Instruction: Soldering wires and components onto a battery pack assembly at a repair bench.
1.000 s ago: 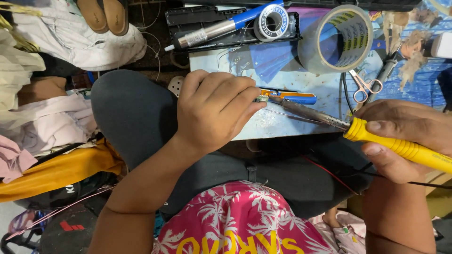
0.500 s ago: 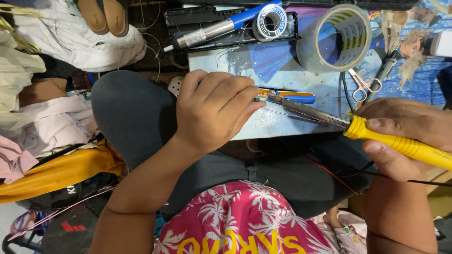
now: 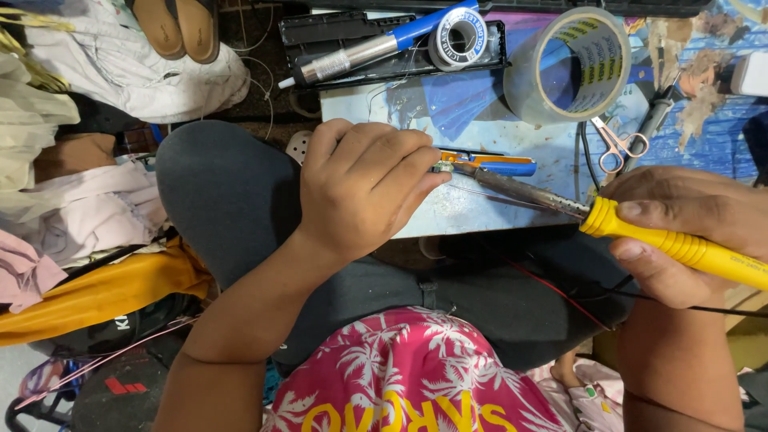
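Soldering iron (image 3: 640, 232): it has a yellow handle and a long metal shaft. It lies slanted across the picture, and its tip points left toward the left hand.
Right hand (image 3: 688, 232): the fingers are closed around the yellow handle, with the thumb on the upper side.
Left hand (image 3: 364, 188): it is curled with the palm down at the near edge of the tabletop. The fingers are pinched together on something small, but I cannot tell what it is, because the hand hides it.
Iron tip: it ends just beside the left fingertips (image 3: 428, 180); if it touches them or not is not visible.
Tabletop (image 3: 488, 128): a pale, scratched surface above the person's knees.
Pliers (image 3: 488, 162): orange and blue handles, lying just behind the iron shaft.
Tape roll (image 3: 570, 64): clear, standing tilted at the far side.
Small scissors (image 3: 618, 144): to the right of the tape roll.
Solder spool (image 3: 458, 38): on a black tray (image 3: 352, 28) next to a blue and silver tool (image 3: 376, 48).
Sandals (image 3: 176, 28): at top left, on a heap of clothes (image 3: 72, 200).
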